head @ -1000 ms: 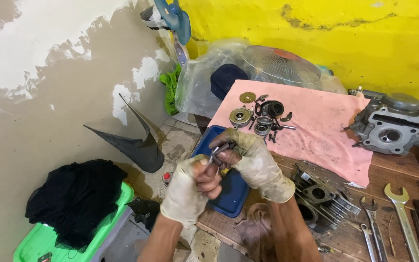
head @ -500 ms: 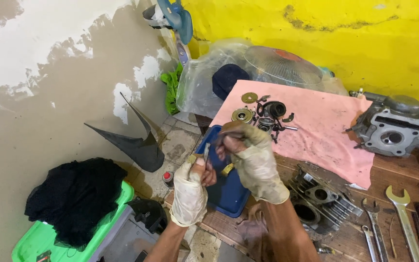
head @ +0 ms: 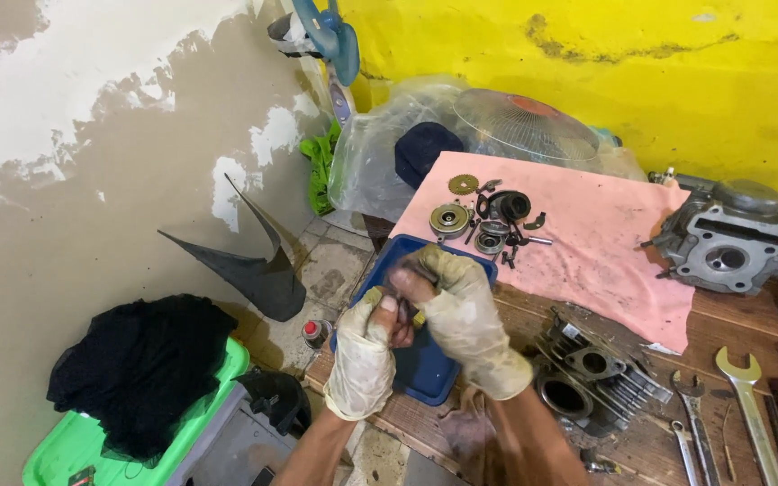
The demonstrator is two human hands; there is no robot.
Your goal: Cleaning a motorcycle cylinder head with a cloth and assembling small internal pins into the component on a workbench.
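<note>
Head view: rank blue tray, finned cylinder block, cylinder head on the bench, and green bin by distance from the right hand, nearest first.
1. blue tray: directly under the right hand.
2. finned cylinder block: just to its right on the bench.
3. cylinder head: far right, by the yellow wall.
4. green bin: far left, on the floor.

Bare pink cloth (head: 605, 243) right of gear cluster (head: 488, 220)

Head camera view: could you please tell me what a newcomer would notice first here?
At centre, two hands in dirty pale fingerless gloves, the left hand and right hand, meet on a small dark part, too blurred to identify, above a blue plastic tray. Behind them a pink cloth carries small metal gears and parts, and a grey metal engine cylinder head sits at the right before the bright yellow wall.
</note>
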